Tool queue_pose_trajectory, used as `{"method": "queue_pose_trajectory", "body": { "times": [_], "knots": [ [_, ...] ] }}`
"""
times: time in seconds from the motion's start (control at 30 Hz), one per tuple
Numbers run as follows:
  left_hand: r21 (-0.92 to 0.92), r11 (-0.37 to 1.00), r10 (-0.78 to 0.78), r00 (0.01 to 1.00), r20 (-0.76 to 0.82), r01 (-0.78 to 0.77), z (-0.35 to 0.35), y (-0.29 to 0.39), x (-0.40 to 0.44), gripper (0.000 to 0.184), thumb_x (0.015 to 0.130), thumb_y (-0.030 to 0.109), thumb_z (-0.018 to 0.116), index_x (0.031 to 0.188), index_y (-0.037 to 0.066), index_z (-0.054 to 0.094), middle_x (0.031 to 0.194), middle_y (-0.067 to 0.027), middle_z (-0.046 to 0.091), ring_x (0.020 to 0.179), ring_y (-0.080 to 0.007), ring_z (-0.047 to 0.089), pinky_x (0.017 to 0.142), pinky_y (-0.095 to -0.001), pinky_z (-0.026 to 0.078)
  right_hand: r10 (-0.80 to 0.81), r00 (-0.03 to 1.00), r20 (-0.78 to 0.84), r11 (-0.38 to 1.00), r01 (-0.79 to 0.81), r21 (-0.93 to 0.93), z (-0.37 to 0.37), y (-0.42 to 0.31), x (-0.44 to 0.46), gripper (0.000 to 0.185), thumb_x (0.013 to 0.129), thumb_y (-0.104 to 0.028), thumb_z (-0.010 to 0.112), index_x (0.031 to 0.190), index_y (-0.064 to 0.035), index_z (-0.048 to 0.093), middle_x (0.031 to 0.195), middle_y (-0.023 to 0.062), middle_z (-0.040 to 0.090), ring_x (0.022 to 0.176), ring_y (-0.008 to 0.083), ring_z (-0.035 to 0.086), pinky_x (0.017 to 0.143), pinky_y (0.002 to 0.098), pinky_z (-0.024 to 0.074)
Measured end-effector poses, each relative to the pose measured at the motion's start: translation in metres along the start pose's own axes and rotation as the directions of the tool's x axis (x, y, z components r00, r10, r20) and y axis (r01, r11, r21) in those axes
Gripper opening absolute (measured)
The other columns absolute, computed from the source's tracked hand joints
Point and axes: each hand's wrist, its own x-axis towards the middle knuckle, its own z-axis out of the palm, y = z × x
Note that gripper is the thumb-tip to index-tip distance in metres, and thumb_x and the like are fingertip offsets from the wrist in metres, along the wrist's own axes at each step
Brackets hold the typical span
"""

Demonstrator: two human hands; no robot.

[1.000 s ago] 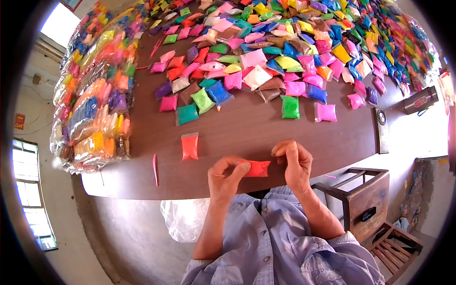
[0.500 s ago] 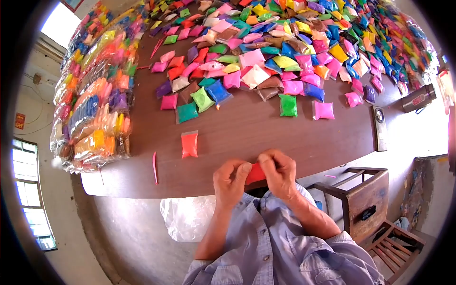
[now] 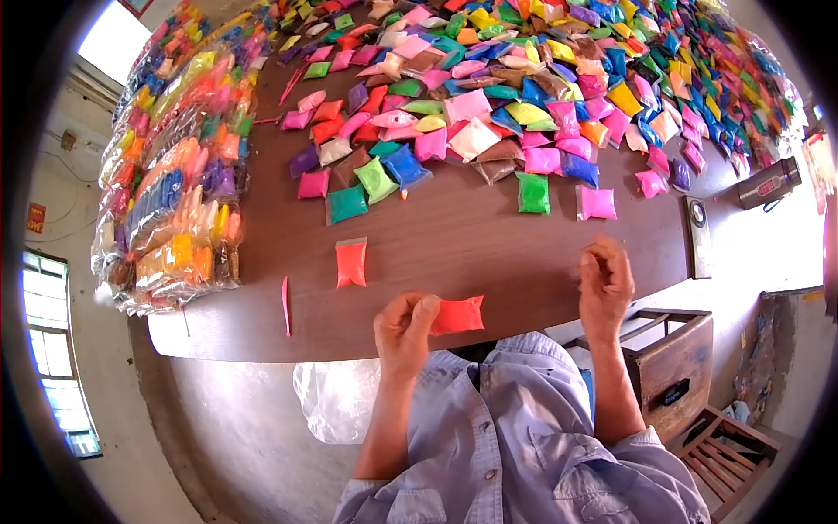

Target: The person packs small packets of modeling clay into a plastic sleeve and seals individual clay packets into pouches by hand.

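Near the table's front edge, my left hand [image 3: 403, 334] pinches a small red packet [image 3: 458, 316] by its left end, thumb on top. The packet's other end sticks out free to the right. My right hand [image 3: 606, 284] is away to the right, above the table edge, its fingers loosely curled and apart with nothing seen in them. Another red packet [image 3: 352, 263] lies on the table beyond my left hand. A thin pink plastic tool [image 3: 285, 306] lies left of that hand.
Many colourful packets [image 3: 471, 140] are heaped across the back of the brown table [image 3: 489, 253]. Stacked clear bags of packets [image 3: 179, 218] line its left side. A dark flask [image 3: 768, 183] and a flat metallic object [image 3: 696, 236] are on the right. A wooden stool [image 3: 676, 367] stands below.
My right hand has let go of the red packet and moved right. My left hand has shifted slightly left, still with the packet, which now shows more fully.
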Motion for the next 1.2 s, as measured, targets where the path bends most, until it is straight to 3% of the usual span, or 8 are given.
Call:
{"method": "queue_pose_trajectory", "body": {
  "times": [0.1, 0.23, 0.33, 0.4, 0.5, 0.6, 0.83, 1.2],
  "knots": [
    [-0.001, 1.000, 0.005, 1.000, 0.007, -0.005, 0.002, 0.002, 0.003, 0.022, 0.104, 0.017, 0.070, 0.099, -0.003, 0.073, 0.083, 0.0026, 0.067, 0.073, -0.0027, 0.055, 0.064, -0.0211, 0.045, -0.010, 0.998, -0.059, 0.997, 0.006, -0.078, -0.033, 0.005, 0.004, 0.017, 0.107, -0.009, 0.059, 0.107, 0.0006, 0.072, 0.092, 0.0036, 0.069, 0.082, 0.0076, 0.062, 0.070, 0.0212, 0.0478],
    [0.096, 0.995, 0.040, 0.999, 0.000, -0.040, 0.009, 0.010, 0.008, 0.015, 0.100, 0.013, 0.074, 0.098, -0.002, 0.075, 0.089, -0.0006, 0.072, 0.078, -0.0066, 0.062, 0.067, -0.0216, 0.048, 0.088, 0.993, 0.079, 0.962, -0.064, -0.264, -0.050, 0.002, -0.002, 0.035, 0.110, -0.018, 0.053, 0.092, 0.0047, 0.073, 0.106, 0.0126, 0.073, 0.092, 0.0146, 0.066, 0.077, 0.0277, 0.0522],
    [0.413, 0.848, 0.327, 0.941, 0.085, -0.332, 0.013, 0.016, 0.011, 0.011, 0.095, 0.012, 0.078, 0.097, 0.002, 0.076, 0.095, -0.0047, 0.074, 0.080, -0.0141, 0.066, 0.070, -0.0282, 0.053, -0.043, 0.972, 0.232, 0.956, 0.107, -0.274, -0.050, 0.000, -0.009, 0.028, 0.105, -0.008, 0.049, 0.105, 0.0081, 0.072, 0.119, 0.0195, 0.072, 0.106, 0.0264, 0.069, 0.091, 0.0338, 0.0529],
    [0.598, 0.482, 0.504, 0.761, 0.408, -0.640, 0.005, 0.009, 0.010, 0.012, 0.086, 0.004, 0.081, 0.097, 0.005, 0.077, 0.110, -0.0055, 0.076, 0.098, -0.0237, 0.071, 0.083, -0.0360, 0.056, -0.099, 0.963, 0.250, 0.959, 0.160, -0.235, -0.043, -0.003, -0.012, 0.028, 0.102, -0.004, 0.048, 0.110, 0.0085, 0.071, 0.123, 0.0200, 0.071, 0.109, 0.0276, 0.068, 0.093, 0.0341, 0.0526],
    [0.643, 0.404, 0.448, 0.754, 0.480, -0.650, 0.002, 0.014, -0.009, 0.018, 0.080, 0.002, 0.082, 0.096, 0.007, 0.077, 0.115, -0.0046, 0.075, 0.110, -0.0297, 0.069, 0.092, -0.0421, 0.054, -0.092, 0.946, 0.312, 0.963, 0.164, -0.214, -0.033, -0.015, -0.019, 0.034, 0.091, 0.004, 0.051, 0.119, 0.0080, 0.070, 0.129, 0.0214, 0.068, 0.115, 0.0327, 0.068, 0.097, 0.0366, 0.0530],
    [0.686, 0.338, 0.415, 0.757, 0.505, -0.644, -0.005, 0.015, -0.021, 0.017, 0.081, 0.004, 0.081, 0.097, 0.007, 0.077, 0.118, -0.0056, 0.075, 0.116, -0.0291, 0.068, 0.097, -0.0431, 0.052, -0.293, 0.861, 0.417, 0.884, 0.410, -0.224, -0.019, -0.021, -0.021, 0.033, 0.083, 0.005, 0.064, 0.114, 0.0051, 0.072, 0.124, 0.0222, 0.069, 0.112, 0.0386, 0.068, 0.095, 0.0404, 0.0556],
    [0.773, 0.313, 0.472, 0.797, 0.377, -0.551, -0.011, 0.009, -0.031, 0.026, 0.081, 0.010, 0.082, 0.105, 0.004, 0.075, 0.123, -0.0122, 0.073, 0.119, -0.0331, 0.067, 0.099, -0.0461, 0.052, -0.354, 0.745, 0.565, 0.858, 0.499, -0.120, 0.008, -0.030, -0.033, 0.025, 0.081, 0.000, 0.074, 0.106, -0.0003, 0.075, 0.118, 0.0176, 0.071, 0.105, 0.0384, 0.070, 0.092, 0.0439, 0.0574],
    [0.755, 0.285, 0.437, 0.781, 0.447, -0.591, -0.002, -0.007, -0.032, 0.030, 0.083, 0.015, 0.084, 0.109, 0.005, 0.074, 0.128, -0.0110, 0.071, 0.119, -0.0287, 0.069, 0.096, -0.0445, 0.053, -0.357, 0.593, 0.722, 0.787, 0.607, -0.109, 0.039, -0.028, -0.040, 0.031, 0.082, -0.009, 0.077, 0.112, -0.0107, 0.076, 0.123, 0.0064, 0.070, 0.116, 0.0306, 0.065, 0.091, 0.0433, 0.0520]
  ]
}}
